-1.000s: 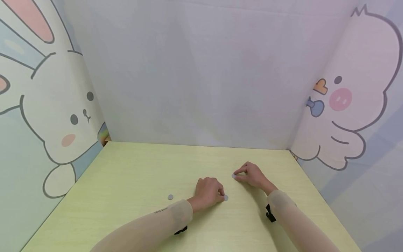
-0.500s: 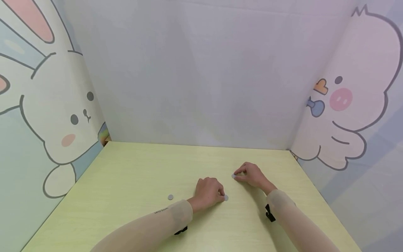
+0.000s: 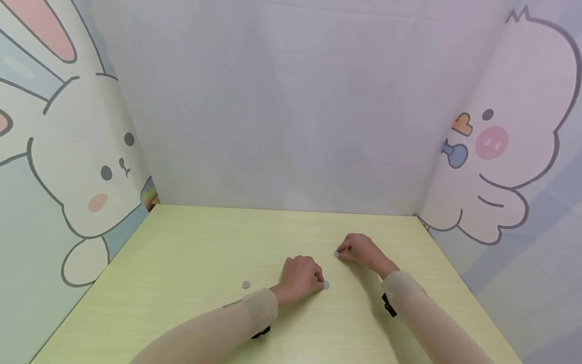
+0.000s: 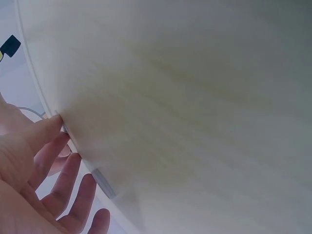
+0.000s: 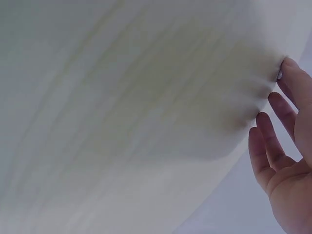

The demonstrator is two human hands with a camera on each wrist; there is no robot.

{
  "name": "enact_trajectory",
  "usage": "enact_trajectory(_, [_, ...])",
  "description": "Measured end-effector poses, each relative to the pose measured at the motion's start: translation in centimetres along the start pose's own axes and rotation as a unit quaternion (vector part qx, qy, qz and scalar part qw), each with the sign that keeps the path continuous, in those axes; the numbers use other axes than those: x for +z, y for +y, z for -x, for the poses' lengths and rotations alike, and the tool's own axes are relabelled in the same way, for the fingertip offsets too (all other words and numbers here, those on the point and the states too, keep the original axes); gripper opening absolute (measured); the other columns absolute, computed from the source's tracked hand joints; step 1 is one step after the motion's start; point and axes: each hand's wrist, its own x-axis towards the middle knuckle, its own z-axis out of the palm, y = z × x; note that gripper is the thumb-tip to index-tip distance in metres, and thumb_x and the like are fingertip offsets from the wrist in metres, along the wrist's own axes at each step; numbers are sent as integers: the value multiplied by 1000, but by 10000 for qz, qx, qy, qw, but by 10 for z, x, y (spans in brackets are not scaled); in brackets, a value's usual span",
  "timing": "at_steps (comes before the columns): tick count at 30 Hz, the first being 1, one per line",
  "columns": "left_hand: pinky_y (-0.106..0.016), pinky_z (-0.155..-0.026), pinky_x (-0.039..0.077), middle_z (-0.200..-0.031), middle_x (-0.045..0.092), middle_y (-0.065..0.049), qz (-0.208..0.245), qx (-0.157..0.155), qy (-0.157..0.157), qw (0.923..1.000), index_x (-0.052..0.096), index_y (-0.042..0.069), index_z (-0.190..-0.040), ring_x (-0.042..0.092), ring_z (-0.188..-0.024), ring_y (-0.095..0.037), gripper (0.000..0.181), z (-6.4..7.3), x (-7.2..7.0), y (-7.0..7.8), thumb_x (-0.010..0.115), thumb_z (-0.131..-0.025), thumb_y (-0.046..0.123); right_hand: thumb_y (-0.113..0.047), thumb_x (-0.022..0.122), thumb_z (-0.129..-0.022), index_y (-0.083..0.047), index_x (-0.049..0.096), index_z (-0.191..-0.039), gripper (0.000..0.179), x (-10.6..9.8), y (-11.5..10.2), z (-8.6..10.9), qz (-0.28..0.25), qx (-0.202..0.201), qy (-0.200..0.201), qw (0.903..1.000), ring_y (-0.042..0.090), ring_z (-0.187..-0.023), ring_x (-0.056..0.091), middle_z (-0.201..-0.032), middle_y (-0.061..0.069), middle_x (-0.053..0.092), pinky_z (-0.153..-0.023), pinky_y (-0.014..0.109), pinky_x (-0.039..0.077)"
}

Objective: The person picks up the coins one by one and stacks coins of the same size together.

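Note:
Three small, flat grey discs lie on the yellow tabletop in the head view. My left hand [image 3: 300, 278] pinches the edge of the middle disc [image 3: 326, 285] between thumb and forefinger. Farther back and to the right, my right hand [image 3: 362, 251] holds another disc [image 3: 336, 254] at its fingertips. The third disc [image 3: 246, 284] sits alone to the left of my left hand. In the left wrist view, a grey disc [image 4: 104, 183] shows edge-on beyond the fingers. Thumb [image 5: 296, 78] and fingers meet the tabletop in the right wrist view, mostly covering their disc.
A pale yellow table [image 3: 204, 242] spreads under both arms. Behind it stands a plain light wall [image 3: 291, 111], and side panels carry a cartoon rabbit [image 3: 82, 167] and a cartoon chick [image 3: 514, 111]. Beige sleeves with black straps cover my forearms.
My right thumb and forefinger have drawn closer together at their disc, and that hand has shifted very slightly left. The left hand and the lone disc have stayed in place.

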Motion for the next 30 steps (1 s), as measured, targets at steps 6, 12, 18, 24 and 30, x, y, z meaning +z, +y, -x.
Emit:
enact_trajectory(6, [-30,-70,38,-78,66,19,58,-24,35,10000,83,31,-74,54,-76,-4,14,-1,3,-1,92,-83,36,-18,87,-91,-10,86,-97,11,-1,-3,-1,116,-25,-67,9999,10,-80,66,-89,-5,74,-76,32,55])
enact_trajectory(12, [-31,-69,37,-77,65,20,52,-16,62,10000,83,33,-73,54,-75,-4,15,-3,7,-4,93,-82,39,-18,87,-91,-11,85,-93,7,2,-2,0,-15,-7,70,10000,8,-79,65,-85,-7,73,-76,32,56])
enact_trajectory(18, [-30,-68,37,-80,67,19,138,-34,71,9999,83,32,-74,55,-76,-4,14,-3,9,-5,93,-83,38,-19,87,-90,-13,85,-90,7,3,-2,4,-165,216,123,9996,8,-79,64,-85,-9,72,-76,30,54])
enact_trajectory(24, [-30,-68,37,-79,67,18,141,-45,91,9998,84,31,-74,54,-76,-4,14,-2,8,-5,93,-82,38,-21,88,-89,-14,85,-91,8,3,-5,9,-273,231,135,9993,8,-80,65,-86,-11,73,-76,29,54])
enact_trajectory(30, [-29,-69,37,-80,67,18,116,-63,21,9999,84,31,-76,54,-76,-4,13,0,2,-1,92,-83,37,-21,89,-89,-15,85,-91,7,4,-9,15,-376,116,199,9990,7,-79,65,-85,-11,73,-75,28,54])
